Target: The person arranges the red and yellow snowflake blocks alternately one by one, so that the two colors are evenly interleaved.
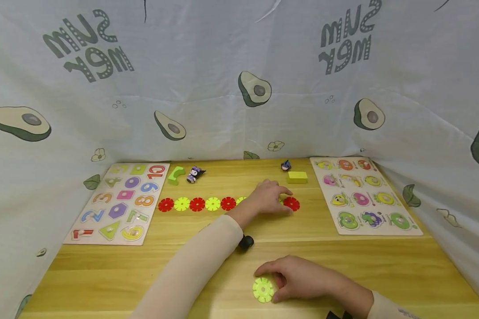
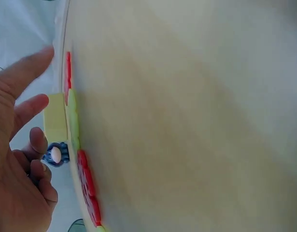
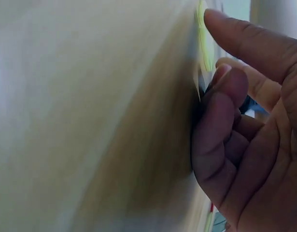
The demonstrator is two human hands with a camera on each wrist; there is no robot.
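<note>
My left hand (image 1: 266,197) reaches over the right end of a row of notched plastic snowflake discs, alternating red and yellow-green. Its fingers are spread and hold nothing, near the red snowflake disc (image 1: 292,204) at the end; the hand hides part of the row. In the left wrist view, that red disc (image 2: 68,72) stands near the fingertips. Lower on the table, my right hand (image 1: 303,279) has thumb and index finger curled round the edge of a single yellow-green snowflake disc (image 1: 263,289). The right wrist view shows this disc (image 3: 202,38) beside the thumb, other fingers folded in.
A number puzzle board (image 1: 115,204) lies left, a fruit puzzle board (image 1: 361,195) right. Behind the row are a green arch block (image 1: 176,175), a small figurine (image 1: 194,174), a dark figurine (image 1: 286,165) and a yellow block (image 1: 297,177). An avocado-print cloth (image 1: 207,88) hangs behind.
</note>
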